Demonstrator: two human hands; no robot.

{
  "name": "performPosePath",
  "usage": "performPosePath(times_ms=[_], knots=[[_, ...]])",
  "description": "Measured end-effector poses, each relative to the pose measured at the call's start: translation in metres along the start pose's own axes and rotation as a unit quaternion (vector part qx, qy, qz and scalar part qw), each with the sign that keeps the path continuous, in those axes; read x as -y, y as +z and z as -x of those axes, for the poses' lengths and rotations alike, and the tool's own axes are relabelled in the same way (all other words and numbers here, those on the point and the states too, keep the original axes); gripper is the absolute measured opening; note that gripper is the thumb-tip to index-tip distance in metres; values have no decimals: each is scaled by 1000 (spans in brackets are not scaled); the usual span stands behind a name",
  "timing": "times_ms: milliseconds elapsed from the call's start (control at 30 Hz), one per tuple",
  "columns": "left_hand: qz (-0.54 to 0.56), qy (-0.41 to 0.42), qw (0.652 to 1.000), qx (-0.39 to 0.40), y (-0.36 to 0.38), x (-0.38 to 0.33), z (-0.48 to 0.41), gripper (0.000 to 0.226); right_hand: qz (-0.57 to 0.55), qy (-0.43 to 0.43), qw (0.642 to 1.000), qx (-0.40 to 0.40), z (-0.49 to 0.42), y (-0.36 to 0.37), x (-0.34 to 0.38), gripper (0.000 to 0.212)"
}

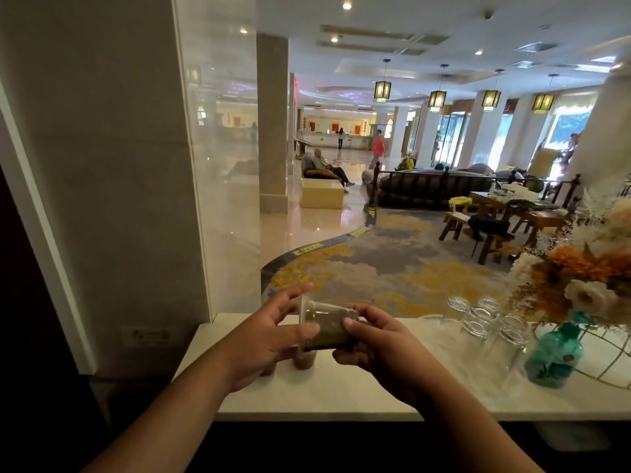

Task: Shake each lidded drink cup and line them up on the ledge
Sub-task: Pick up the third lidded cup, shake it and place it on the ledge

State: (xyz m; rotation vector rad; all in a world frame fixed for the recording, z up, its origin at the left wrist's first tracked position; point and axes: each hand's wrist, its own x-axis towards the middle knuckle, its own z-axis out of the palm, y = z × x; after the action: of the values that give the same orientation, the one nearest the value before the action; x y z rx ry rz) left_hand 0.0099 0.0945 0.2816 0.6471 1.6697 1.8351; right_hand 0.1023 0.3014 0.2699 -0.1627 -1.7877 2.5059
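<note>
body: two bare forearms entering from the lower edge of the frame | left hand (269, 332): bare, no ring, no watch | right hand (372, 339): bare, no glove | sleeves: none visible on either arm

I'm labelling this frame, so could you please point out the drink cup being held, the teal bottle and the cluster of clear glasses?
Drink cup (326, 327): head view, on its clear side wall between the hands.
Teal bottle (555, 358): head view, on its body.
Clear glasses (479, 322): head view, on the front middle glass.

Bunch of empty clear glasses (479, 322) sitting near a teal bottle (555, 356). Dried flower arrangement (587, 268) on the far right.
</note>
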Motion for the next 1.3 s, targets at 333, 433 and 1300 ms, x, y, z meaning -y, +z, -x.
performPosePath(times_ms=[333,433,1300], knots=[[379,-143,913,-57,53,11,0,81,462,-110,880,10,-7,34,106,40],[394,-134,909,-33,65,14,-4,84,558,-103,823,12,-7,51,135,42],[418,-119,900,2,70,25,-22,79,627,-105,771,23,-15,59,151,46]])
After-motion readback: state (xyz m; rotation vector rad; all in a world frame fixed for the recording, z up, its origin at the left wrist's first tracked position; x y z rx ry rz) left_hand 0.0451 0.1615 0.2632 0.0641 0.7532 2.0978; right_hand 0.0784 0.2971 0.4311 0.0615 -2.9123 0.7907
